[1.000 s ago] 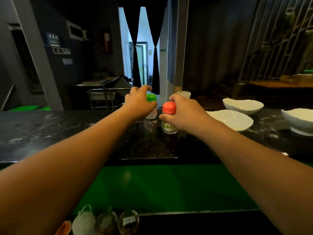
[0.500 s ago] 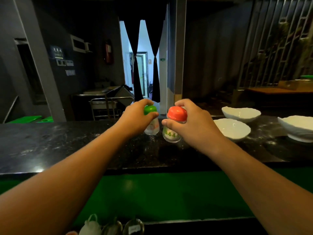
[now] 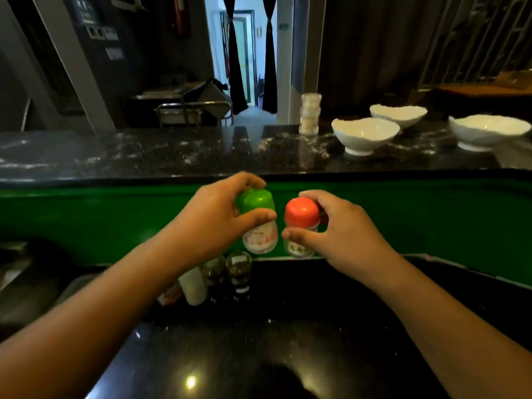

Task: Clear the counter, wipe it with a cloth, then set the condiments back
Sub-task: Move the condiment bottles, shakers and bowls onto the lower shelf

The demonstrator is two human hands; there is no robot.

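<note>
My left hand (image 3: 213, 223) grips a green-capped shaker (image 3: 259, 223) with white contents, held in the air in front of the green panel. Beside it, my right hand (image 3: 342, 237) holds a red-capped shaker (image 3: 300, 226) by its neck, thumb in front. Both shakers hang upright above the lower black counter (image 3: 259, 355). The upper black stone counter (image 3: 172, 151) lies behind them, speckled with white dust.
Several condiment jars (image 3: 218, 277) stand on the lower counter below my left hand. On the upper counter at right are three white bowls (image 3: 365, 133) and a stack of small clear containers (image 3: 310, 113). A green panel (image 3: 86, 220) separates the two levels.
Both hands lifted the shakers off the upper counter and drew them back and down, to above the lower counter. My view tilted downward.
</note>
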